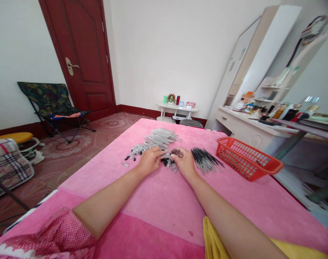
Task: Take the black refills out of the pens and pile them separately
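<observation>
My left hand and my right hand are close together over the pink cloth, fingers pinched. Between their fingertips is a thin pale tube, gripped by the left. A small dark piece shows at my right fingertips; its exact kind is too small to make out. Just beyond lies a heap of translucent pale tubes. Small black and clear plastic pieces are scattered under and around both hands. To the right is a bundle of thin sticks, black at one end and pale at the other.
A red-orange plastic basket stands at the right edge of the pink cloth. Yellow fabric lies by my right forearm. Farther off are a folding chair, a low white stand and a cluttered dresser.
</observation>
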The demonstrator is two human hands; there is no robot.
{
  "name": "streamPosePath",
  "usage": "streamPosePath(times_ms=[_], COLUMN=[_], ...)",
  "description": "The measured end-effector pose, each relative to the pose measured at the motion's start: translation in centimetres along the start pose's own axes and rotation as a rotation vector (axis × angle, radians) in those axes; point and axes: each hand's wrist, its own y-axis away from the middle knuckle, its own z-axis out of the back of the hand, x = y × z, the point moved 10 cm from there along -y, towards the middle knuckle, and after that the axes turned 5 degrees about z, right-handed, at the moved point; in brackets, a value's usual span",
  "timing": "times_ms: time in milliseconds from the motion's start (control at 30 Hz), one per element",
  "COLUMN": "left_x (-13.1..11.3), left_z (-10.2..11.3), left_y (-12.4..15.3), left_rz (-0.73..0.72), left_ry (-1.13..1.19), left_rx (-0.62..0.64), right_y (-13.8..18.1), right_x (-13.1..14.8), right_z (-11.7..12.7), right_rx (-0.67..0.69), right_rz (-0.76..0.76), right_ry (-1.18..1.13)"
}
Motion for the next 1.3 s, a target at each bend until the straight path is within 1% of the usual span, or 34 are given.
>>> streamPosePath(times_ms=[233, 400, 533, 600, 700, 767, 900, 1000, 1067, 1167, 1300], left_x=[0.0, -0.5, -0.3, -0.3, -0.4, -0.4, -0.3, -0.2, -0.1, 0.0, -0.2], left_z=[-0.1, 0.0, 0.2, 0.2, 0.3, 0.3, 0.3, 0.2, 0.2, 0.2, 0.3], left_y=[0.0, 0.0, 0.0, 0.0, 0.0, 0.0, 0.0, 0.0, 0.0, 0.0, 0.0], left_rz=[-0.011, -0.056, -0.044, -0.043, -0.047, -0.041, -0.034, -0.042, -0.040, -0.033, -0.040], left_ry=[0.004, -0.016, -0.019, -0.021, -0.030, -0.024, 0.011, 0.027, 0.030, 0.039, 0.048], left_rx=[-0.004, -0.021, -0.030, -0.029, -0.025, -0.026, -0.022, -0.023, -0.025, -0.025, -0.021], right_y=[0.2, 0.7, 0.6, 0.5, 0.5, 0.5, 0.7, 0.8, 0.7, 0.6, 0.6], right_x=[0.6, 0.7, 1.7, 2.1, 1.8, 1.9, 2.6, 2.4, 2.5, 3.0, 2.6], right_z=[-0.4, -0.5, -0.2, -0.3, -0.4, -0.4, -0.7, -0.8, -0.6, -0.4, -0.4], right_rx=[0.041, 0.121, 0.097, 0.106, 0.141, 0.150, 0.169, 0.178, 0.158, 0.135, 0.151], right_rz=[0.000, -0.014, 0.078, 0.105, 0.062, 0.054, 0.117, 0.097, 0.091, 0.118, 0.090], right_ry=[0.044, 0.296, 0.390, 0.437, 0.531, 0.549, 0.562, 0.586, 0.578, 0.587, 0.611])
